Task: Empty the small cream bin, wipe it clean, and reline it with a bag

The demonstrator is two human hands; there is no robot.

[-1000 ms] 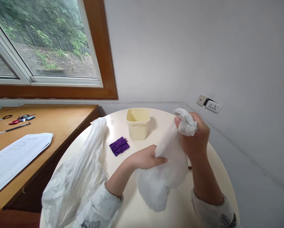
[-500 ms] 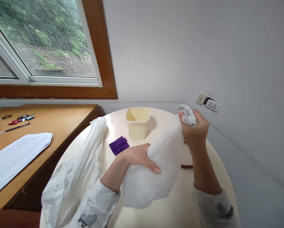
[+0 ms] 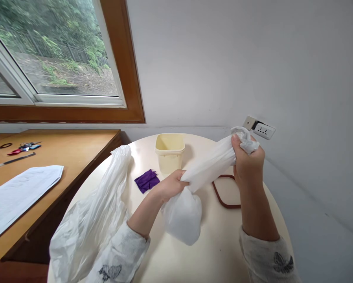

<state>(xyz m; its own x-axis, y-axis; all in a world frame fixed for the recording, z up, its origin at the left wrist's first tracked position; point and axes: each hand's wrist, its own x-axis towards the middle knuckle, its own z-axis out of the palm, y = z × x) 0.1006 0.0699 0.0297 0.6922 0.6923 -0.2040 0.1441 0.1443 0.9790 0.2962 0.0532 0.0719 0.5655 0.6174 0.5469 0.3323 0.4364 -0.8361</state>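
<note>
A white plastic bag (image 3: 206, 165) is stretched between my hands above the round table. My left hand (image 3: 173, 186) is closed around its middle, and the lower part puffs out below like a balloon. Up and to the right, my right hand (image 3: 249, 159) grips the bunched top end, whose crumpled edge sticks out over the thumb. Beyond my left hand stands a cream plastic tub (image 3: 170, 161), open at the top. A folded purple cloth (image 3: 147, 181) lies to its left. Partly hidden behind my right forearm is a brown rounded frame (image 3: 223, 202), flat on the table.
Another white plastic bag (image 3: 89, 220), long and crumpled, covers the left side of the round table (image 3: 194, 259). Left of it, a wooden desk (image 3: 76, 147) holds papers (image 3: 26, 192), a pen (image 3: 11, 160) and keys (image 3: 29, 146). A wall socket (image 3: 264, 130) is behind my right hand.
My left hand has closed around the bag's middle, where it lay spread before. The lower part is now smaller and rounder. My right hand has shifted slightly right, and more of the brown frame shows.
</note>
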